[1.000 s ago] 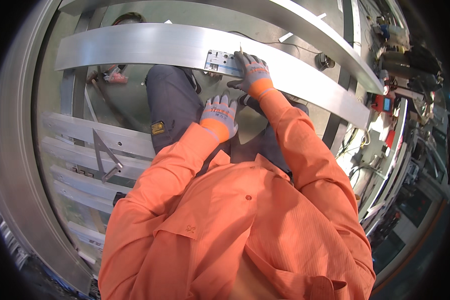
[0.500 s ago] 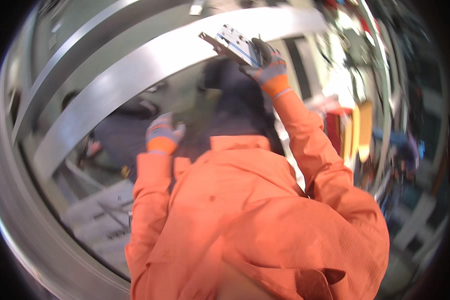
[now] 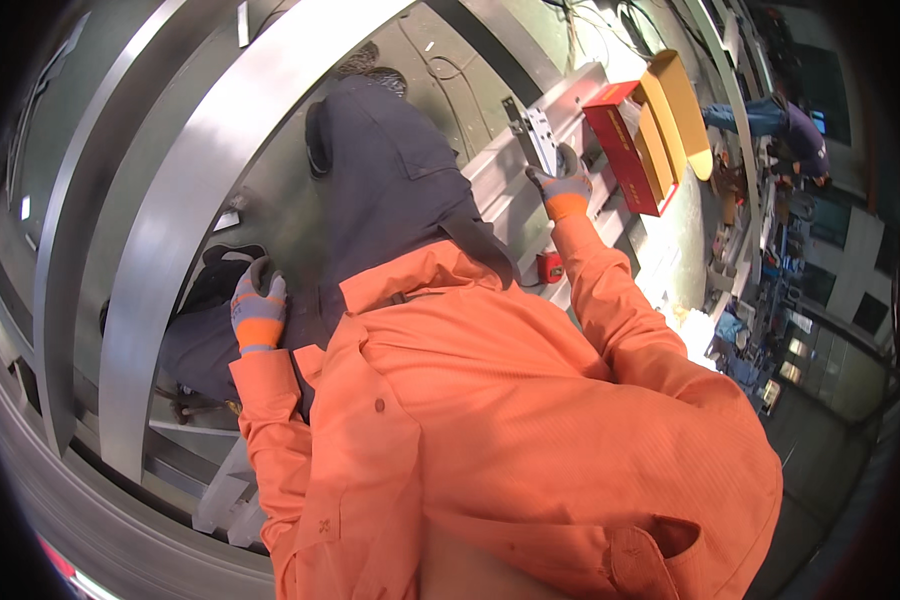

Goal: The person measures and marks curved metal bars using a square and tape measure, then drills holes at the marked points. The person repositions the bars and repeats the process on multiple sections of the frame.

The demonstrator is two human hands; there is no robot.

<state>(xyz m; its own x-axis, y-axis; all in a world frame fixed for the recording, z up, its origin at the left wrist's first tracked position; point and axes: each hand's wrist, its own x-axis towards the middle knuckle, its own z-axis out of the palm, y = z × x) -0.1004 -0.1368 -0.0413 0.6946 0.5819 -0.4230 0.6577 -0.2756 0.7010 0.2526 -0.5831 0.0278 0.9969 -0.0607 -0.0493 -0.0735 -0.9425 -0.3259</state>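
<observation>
My right hand (image 3: pixel 567 183), in a grey and orange glove, grips a flat silver metal fitting (image 3: pixel 541 139) with small dark holes or screws on its face. A dark narrow strip (image 3: pixel 516 122) runs along the fitting's left side and sticks out past its far end. The fitting is held out beside an open red box (image 3: pixel 625 143) with a yellow inside, apart from it. My left hand (image 3: pixel 258 302), gloved alike, hangs near my left thigh with thumb and fingers apart and nothing seen in it. The palm side of that hand is partly hidden.
Long bright metal beams (image 3: pixel 195 190) curve along my left. Under the box runs a profiled metal piece (image 3: pixel 515 185). A red tape measure (image 3: pixel 550 267) lies near my right forearm. Cables (image 3: pixel 610 20) lie beyond. Another person (image 3: pixel 802 145) stands far right.
My view has turned, and the earlier blur has gone. My right hand with the fitting is now beside the red box, not over the beam. My left hand sits lower and farther left.
</observation>
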